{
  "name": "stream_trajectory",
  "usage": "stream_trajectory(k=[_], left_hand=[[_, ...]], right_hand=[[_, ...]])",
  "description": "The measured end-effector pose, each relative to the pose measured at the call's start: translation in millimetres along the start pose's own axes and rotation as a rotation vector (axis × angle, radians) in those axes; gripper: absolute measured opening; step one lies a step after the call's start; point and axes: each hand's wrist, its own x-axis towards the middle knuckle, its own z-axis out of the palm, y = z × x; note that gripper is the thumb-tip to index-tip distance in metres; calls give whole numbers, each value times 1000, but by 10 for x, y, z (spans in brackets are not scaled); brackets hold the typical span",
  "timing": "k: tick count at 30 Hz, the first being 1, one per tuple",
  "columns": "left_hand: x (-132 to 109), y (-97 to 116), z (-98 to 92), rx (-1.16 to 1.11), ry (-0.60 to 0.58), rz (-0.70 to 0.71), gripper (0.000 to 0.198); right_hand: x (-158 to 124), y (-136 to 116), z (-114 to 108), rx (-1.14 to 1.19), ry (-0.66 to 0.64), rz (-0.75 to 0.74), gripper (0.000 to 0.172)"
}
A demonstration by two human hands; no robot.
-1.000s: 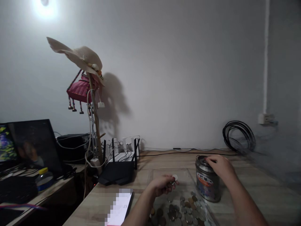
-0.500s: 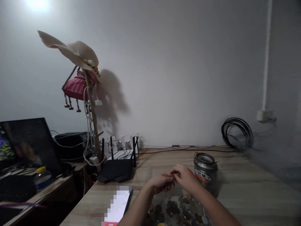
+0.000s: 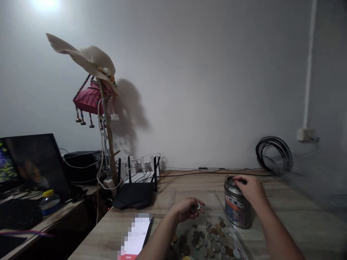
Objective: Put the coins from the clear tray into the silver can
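Note:
My left hand is curled around a few coins, over a spread of loose silver, dark and yellowish coins. These coins lie on or in something clear and flat, like a plastic tray. To the right stands a metal tin with an orange-and-white label and a silver lid. My right hand reaches over the tin's top, its fingers pinched together at the lid. Whatever they pinch is hidden from view.
Left of the coins lies a phone with a lit screen. A black router with upright antennas and cables sits behind it. Coiled black cable leans on the wall at right. A hat and pink bag hang on a wooden stand.
My right hand has moved from my left hand, right to the tin's lid. My left hand stays over the coins, its fingers now more spread. The number on the phone has gone from 23 to 24.

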Motion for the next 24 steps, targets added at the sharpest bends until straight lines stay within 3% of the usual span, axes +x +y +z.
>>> stream_trajectory(k=[2, 4, 6, 8, 10, 13, 15, 18, 21, 24], left_hand=[[-3, 1, -1, -14, -6, 8, 30], [-1, 2, -3, -25, -17, 15, 31], [5, 1, -6, -26, -30, 27, 32], [12, -4, -6, -26, -27, 44, 35], [21, -14, -9, -31, -10, 55, 40], [37, -36, -26, -45, 37, 79, 46], [46, -50, -44, -44, 79, 94, 45], [43, -52, -63, -40, 29, 89, 38], [23, -28, -59, -56, -136, 46, 29], [-2, 8, -48, -102, -166, -18, 22]], right_hand=[[-1, -37, -7, -19, 24, -3, 20], [-21, -147, -50, -45, 139, -44, 19], [-73, -316, -79, 4, 270, -145, 20], [-167, -513, -44, 111, 290, -240, 21], [-296, -702, 73, 195, 108, -279, 22], [-499, -907, 326, 206, -368, -309, 22], [-594, -966, 469, 206, -603, -332, 20], [-642, -936, 597, 273, -699, -284, 18], [-633, -839, 677, 414, -789, -108, 16], [-627, -803, 714, 534, -884, 38, 15]])
